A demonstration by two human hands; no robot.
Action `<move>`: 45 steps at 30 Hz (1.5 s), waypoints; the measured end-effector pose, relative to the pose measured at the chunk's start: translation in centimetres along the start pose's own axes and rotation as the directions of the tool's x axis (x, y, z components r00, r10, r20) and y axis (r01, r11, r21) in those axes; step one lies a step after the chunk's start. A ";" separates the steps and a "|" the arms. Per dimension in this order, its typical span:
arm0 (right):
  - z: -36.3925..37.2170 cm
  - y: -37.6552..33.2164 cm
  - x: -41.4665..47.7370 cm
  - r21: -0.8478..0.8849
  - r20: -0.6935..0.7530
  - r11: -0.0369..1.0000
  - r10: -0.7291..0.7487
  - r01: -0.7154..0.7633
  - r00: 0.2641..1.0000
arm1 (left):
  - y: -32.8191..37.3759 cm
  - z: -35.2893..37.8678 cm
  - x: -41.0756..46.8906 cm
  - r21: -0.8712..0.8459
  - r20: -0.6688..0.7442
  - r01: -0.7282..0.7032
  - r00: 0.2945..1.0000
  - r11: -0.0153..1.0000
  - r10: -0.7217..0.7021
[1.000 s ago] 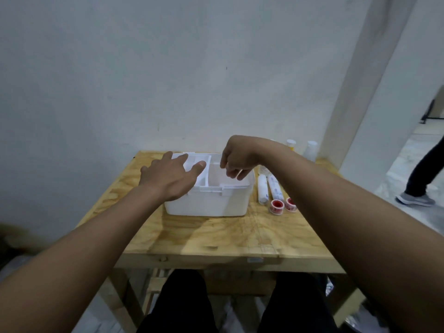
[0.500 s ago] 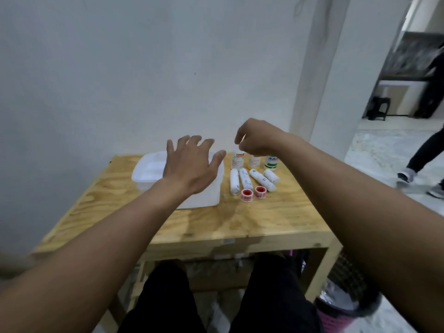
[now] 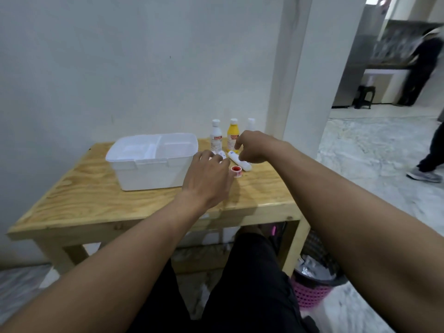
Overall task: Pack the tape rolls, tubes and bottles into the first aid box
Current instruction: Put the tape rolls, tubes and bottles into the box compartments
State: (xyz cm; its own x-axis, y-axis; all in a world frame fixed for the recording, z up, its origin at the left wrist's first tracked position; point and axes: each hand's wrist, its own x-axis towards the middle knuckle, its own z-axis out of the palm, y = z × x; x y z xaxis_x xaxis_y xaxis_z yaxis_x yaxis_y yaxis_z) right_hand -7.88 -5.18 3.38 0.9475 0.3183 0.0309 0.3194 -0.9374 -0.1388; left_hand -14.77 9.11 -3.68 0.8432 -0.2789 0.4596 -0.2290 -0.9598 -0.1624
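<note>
— Right of the first aid box: tubes, tape roll, bottles on the table. Nothing packed, by the look.
— Hands?
— Both over the tubes: left hand, right hand. Fingertips hidden; grip unclear.

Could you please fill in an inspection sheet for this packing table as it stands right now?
Surface: wooden table, bare wood, set against a wall.
Job's things: first aid box open, contents unclear; white bottle, yellow bottle and third bottle standing behind; tube and red tape roll lying right of the box; other items hidden by the hands.
Clutter: nothing seen.
Hands: left hand reaching over the items beside the box; right hand above the tube, fingers curled; grip unclear on both.
Cables: nothing seen.
Surroundings: basket under the table; person in the far room; another person's leg at the right.
</note>
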 end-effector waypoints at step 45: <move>0.2 1.8 0.2 0.395 0.025 0.918 -0.045 0.031 0.999 | -0.8 -3.1 1.0 -0.669 0.058 0.318 0.923 0.672 -0.379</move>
State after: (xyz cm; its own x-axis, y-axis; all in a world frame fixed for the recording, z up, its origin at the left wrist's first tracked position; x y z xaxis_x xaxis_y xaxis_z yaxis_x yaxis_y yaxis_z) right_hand -7.13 -6.81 2.92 0.9315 0.3635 0.0122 0.3169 -0.7946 -0.5178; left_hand -15.26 9.47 -0.34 0.8938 0.1082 0.4353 -0.2113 -0.7544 0.6215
